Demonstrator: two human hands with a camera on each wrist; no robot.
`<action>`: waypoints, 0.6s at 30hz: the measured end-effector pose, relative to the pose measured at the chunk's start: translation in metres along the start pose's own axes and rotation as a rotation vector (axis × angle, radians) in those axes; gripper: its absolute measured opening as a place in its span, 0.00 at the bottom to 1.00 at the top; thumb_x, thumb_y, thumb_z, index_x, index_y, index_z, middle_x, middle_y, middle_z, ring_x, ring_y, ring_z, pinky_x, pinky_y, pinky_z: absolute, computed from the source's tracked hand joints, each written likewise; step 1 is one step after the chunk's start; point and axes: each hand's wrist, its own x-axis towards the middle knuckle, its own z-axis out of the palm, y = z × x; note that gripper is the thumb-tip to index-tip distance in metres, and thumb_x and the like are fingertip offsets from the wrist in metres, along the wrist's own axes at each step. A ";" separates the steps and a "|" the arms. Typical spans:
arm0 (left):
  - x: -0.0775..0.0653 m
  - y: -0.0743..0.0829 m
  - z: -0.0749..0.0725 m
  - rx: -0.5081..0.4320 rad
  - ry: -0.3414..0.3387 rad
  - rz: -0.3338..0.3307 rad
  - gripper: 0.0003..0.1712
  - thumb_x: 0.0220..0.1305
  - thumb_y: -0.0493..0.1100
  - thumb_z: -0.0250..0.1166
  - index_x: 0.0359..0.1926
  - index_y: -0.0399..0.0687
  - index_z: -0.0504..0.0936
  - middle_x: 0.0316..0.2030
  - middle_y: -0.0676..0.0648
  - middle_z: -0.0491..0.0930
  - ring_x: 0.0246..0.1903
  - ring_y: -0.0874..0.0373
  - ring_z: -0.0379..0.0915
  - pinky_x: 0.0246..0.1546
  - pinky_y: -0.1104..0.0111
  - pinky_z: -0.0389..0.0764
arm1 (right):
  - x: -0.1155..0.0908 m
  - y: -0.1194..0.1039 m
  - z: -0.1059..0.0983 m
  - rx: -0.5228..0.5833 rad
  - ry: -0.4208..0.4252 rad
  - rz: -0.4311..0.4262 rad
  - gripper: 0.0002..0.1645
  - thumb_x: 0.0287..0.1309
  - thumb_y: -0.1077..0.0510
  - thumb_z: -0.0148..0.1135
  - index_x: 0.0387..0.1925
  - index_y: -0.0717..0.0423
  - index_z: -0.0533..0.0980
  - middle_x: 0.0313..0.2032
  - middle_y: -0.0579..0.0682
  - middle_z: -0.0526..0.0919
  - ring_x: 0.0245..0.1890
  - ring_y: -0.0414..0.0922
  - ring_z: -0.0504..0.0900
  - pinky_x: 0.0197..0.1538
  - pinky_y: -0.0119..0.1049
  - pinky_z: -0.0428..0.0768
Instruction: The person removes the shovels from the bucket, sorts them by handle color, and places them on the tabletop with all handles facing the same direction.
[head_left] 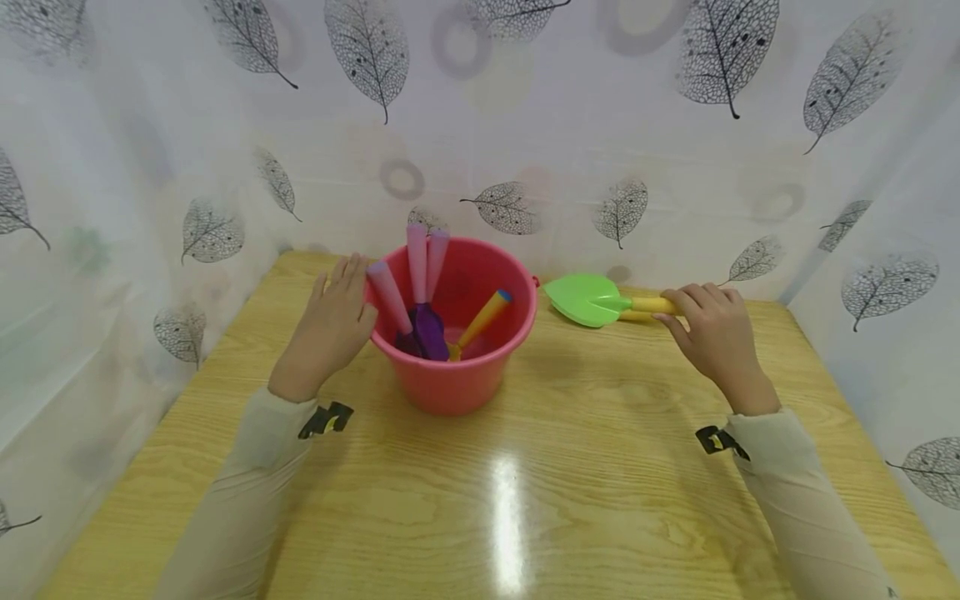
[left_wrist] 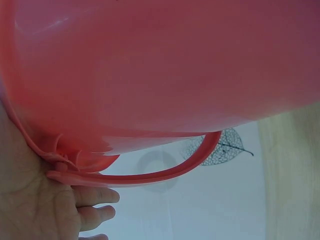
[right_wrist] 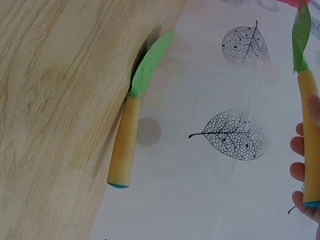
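A red bucket [head_left: 453, 387] stands upright on the table. My left hand [head_left: 330, 325] rests against the left side of its rim, fingers extended; in the left wrist view the palm [left_wrist: 37, 200] lies beside the bucket handle [left_wrist: 145, 177]. With curled fingers my right hand [head_left: 712, 337] grips the yellow handle of a green toy trowel [head_left: 585, 298], whose blade points left toward the bucket. A second green trowel [right_wrist: 125, 135], also yellow-handled, lies on the table below the held one. Inside the bucket, several pink handles [head_left: 417, 262], purple blades [head_left: 430, 332] and a yellow handle [head_left: 486, 318] show.
The wooden table [head_left: 450, 500] reaches back to a white curtain [head_left: 480, 125] printed with dark leaves, which also hangs at both sides. A bright light reflection lies on the table in front of the bucket.
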 end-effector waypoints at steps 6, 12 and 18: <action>0.000 0.001 -0.001 -0.002 0.000 0.002 0.35 0.68 0.43 0.36 0.71 0.29 0.43 0.73 0.33 0.41 0.73 0.39 0.34 0.71 0.44 0.37 | -0.002 0.003 0.001 -0.012 -0.011 -0.003 0.36 0.65 0.35 0.40 0.40 0.64 0.78 0.30 0.61 0.81 0.31 0.59 0.76 0.33 0.52 0.70; 0.000 0.001 0.000 -0.002 0.001 -0.001 0.35 0.68 0.43 0.35 0.71 0.30 0.43 0.73 0.34 0.41 0.73 0.39 0.33 0.71 0.44 0.37 | -0.003 0.004 0.000 -0.015 -0.023 -0.002 0.40 0.65 0.33 0.34 0.39 0.64 0.78 0.30 0.61 0.81 0.30 0.59 0.76 0.32 0.51 0.70; 0.000 0.001 0.000 -0.005 0.001 -0.001 0.35 0.68 0.43 0.35 0.71 0.30 0.42 0.73 0.34 0.41 0.73 0.40 0.33 0.71 0.44 0.37 | -0.007 0.006 0.002 -0.018 -0.046 0.004 0.40 0.65 0.33 0.34 0.38 0.64 0.78 0.29 0.61 0.81 0.30 0.59 0.76 0.32 0.52 0.70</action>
